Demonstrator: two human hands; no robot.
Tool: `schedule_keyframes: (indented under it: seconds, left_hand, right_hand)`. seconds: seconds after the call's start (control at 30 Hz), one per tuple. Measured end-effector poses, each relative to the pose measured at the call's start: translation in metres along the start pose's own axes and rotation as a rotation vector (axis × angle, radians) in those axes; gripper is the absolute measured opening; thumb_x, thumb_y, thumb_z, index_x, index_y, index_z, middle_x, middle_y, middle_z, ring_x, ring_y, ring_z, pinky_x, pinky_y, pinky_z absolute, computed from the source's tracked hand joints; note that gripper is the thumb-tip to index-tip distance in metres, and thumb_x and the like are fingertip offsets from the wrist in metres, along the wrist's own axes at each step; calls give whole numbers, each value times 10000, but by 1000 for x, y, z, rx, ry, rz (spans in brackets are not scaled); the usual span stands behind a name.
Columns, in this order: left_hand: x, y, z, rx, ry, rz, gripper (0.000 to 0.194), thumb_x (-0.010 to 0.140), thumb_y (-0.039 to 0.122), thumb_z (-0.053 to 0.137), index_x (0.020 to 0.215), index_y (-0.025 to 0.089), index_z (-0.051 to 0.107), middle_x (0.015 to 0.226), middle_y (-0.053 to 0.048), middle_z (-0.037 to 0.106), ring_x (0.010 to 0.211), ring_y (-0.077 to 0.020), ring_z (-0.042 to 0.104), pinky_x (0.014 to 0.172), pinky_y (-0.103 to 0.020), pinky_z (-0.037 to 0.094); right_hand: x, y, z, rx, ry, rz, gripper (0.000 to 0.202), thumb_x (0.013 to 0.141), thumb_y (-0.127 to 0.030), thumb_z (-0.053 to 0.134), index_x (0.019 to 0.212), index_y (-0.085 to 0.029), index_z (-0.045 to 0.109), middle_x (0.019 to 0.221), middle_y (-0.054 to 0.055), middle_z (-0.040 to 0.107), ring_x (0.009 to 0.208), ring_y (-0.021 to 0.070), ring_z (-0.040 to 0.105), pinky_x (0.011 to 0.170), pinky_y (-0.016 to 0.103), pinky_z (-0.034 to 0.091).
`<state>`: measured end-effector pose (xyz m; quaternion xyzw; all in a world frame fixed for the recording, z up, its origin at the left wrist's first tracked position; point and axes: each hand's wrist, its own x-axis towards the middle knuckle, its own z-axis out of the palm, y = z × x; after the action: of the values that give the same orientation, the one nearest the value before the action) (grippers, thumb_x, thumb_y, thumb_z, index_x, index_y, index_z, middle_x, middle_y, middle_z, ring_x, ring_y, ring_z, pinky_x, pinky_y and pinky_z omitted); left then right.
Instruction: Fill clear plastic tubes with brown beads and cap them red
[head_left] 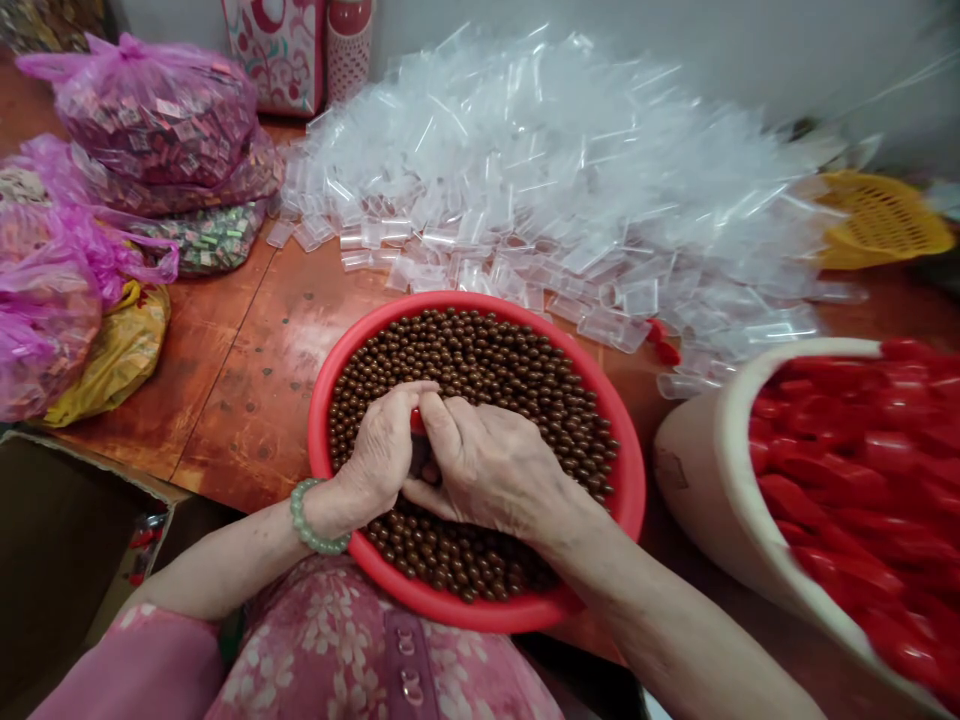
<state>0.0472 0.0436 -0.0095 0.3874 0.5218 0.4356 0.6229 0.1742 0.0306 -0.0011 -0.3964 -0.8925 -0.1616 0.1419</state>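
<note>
Low over the brown balls (480,350) in the basin (634,480) at the near edge of the worktop (247,400), a small red-topped container (417,440) is clasped between the curled left hand (381,450) and right hand (491,460), seemingly so it is steadied and spills are caught

A bracelet (318,516) of round, pale green beads circles the left wrist — smooth, slightly glossy beads strung in a single row. The right wrist and forearm are bare. The garment (322,640) is dusty pink with a pattern of pale flowers, and a plain mauve strip (409,665) with oval, shiny fittings runs down its front. A plain pink sleeve (142,665) covers the upper left arm — its edge near the elbow.
</note>
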Motion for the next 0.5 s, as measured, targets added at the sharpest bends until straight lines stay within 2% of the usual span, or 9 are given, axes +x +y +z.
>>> schedule_keyframes:
  seconds: [0.2, 0.27, 0.37, 0.43, 0.5]
  left_hand:
    - [2, -4, -3, 52, -7, 55, 294, 853, 189, 396, 945, 156, 673, 1067, -60, 697, 1071, -207, 605, 1005, -316, 446]
    - [3, -4, -4, 15, 12, 66, 277, 860, 206, 403, 926, 156, 667, 1077, -60, 687, 1085, -198, 596, 1013, -306, 441]
    - [3, -2, -9, -93, 28, 53, 256, 876, 232, 414, 907, 171, 661, 1058, -45, 691, 1055, -177, 607, 993, -289, 454]
    - [1, 1, -12, -210, -28, -59, 256, 894, 280, 417, 909, 176, 650, 933, -36, 700, 863, -156, 643, 844, -278, 518]
    - [-2, 4, -14, -335, -154, -239, 318, 914, 381, 405, 896, 165, 637, 748, -28, 665, 609, -128, 602, 623, -257, 517]
  right_hand:
    - [4, -5, -2, -3, 28, 31, 488, 918, -456, 400, 1074, -20, 555, 699, 91, 578, 579, 211, 511, 517, 327, 382]
    - [4, -5, -3, 35, -1, 61, 531, 907, -438, 442, 1181, 13, 509, 772, 118, 614, 631, 226, 549, 550, 337, 432]
    - [4, -4, -3, 176, -35, 78, 637, 891, -407, 513, 1350, 12, 374, 996, 178, 653, 828, 259, 615, 692, 363, 518]
    - [3, -3, -3, 285, -20, 77, 679, 880, -423, 547, 1376, -5, 343, 1117, 205, 636, 959, 274, 617, 778, 378, 537]
    - [2, -3, -2, 369, 16, 79, 672, 869, -454, 563, 1346, -20, 375, 1147, 211, 626, 1008, 276, 613, 802, 377, 543]
